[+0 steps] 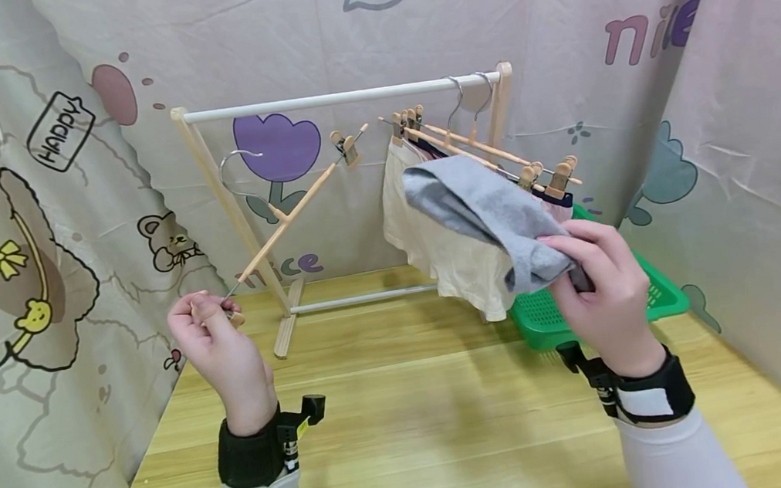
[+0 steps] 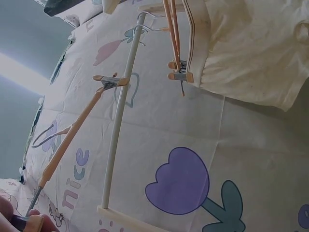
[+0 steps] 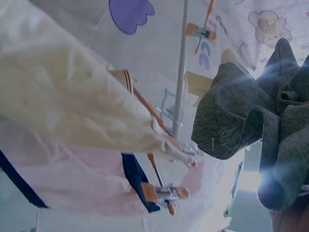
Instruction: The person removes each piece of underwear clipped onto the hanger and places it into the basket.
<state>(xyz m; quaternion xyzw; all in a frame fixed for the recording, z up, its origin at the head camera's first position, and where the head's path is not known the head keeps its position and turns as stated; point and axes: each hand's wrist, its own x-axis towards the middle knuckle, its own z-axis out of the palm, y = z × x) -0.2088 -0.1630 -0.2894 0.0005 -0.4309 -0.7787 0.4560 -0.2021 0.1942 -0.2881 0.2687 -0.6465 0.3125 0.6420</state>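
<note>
My left hand [image 1: 221, 344] grips a wooden clip hanger [image 1: 290, 215] by the clip at its near end. The hanger slants up to the right, its hook pointing up and its other clip [image 1: 346, 147] at the far end with no cloth in it. In my right hand [image 1: 604, 291] is a bunched grey garment [image 1: 492, 204], pinched between thumb and fingers; its exact kind cannot be told. It hangs in front of the cream shorts [image 1: 431, 233] on the rack. The right wrist view shows the grey garment [image 3: 236, 116] folded over on itself.
A small rack with a white rail [image 1: 343, 97] and wooden posts stands on the wooden table [image 1: 406, 421]. Two clip hangers hang at its right end, carrying the cream shorts and a pink garment [image 3: 82, 174] with navy trim. A green basket [image 1: 667, 297] sits behind my right hand.
</note>
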